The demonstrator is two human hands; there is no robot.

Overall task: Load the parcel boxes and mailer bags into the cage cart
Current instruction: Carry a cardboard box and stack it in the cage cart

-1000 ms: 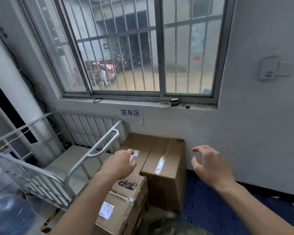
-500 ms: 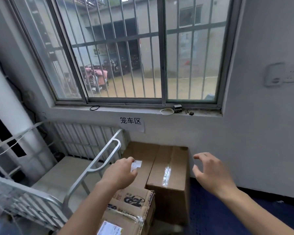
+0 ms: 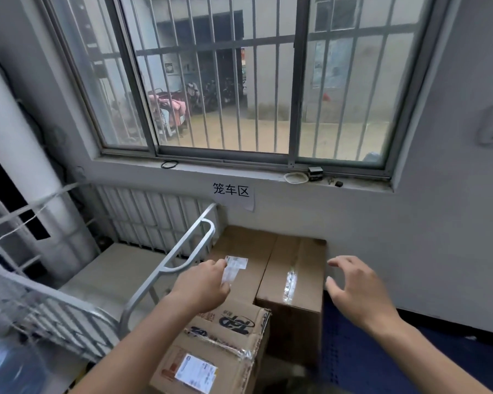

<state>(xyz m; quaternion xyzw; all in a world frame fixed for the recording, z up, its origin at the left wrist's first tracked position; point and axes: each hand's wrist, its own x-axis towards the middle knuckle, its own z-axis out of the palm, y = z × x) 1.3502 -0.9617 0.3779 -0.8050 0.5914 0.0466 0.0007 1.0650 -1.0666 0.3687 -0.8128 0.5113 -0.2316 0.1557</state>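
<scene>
The large brown box (image 3: 296, 260) stands on the floor with its back edge against the wall, below the window sill (image 3: 239, 173) and a paper sign (image 3: 231, 191). Its left side is just beside the curved end rail of the cage cart (image 3: 165, 268). A smaller printed box (image 3: 219, 348) sits close against its near left corner, label up. The cart's pale deck shows to the left between barred sides. To the right of the large box, a blue mat (image 3: 382, 362) runs along the foot of the wall, giving room on that side.

The left hand (image 3: 202, 285) reaches forward over the smaller box, back upward and fingers curled under. Its knuckles are at the white label (image 3: 236, 265) on the large box's left flap. Whether its grip pinches that label cannot be told. The right hand (image 3: 356, 288) hovers just beside the large box's top right edge, palm turned inward. Its fingers are spread and bent, the grip wide and holding nothing.
</scene>
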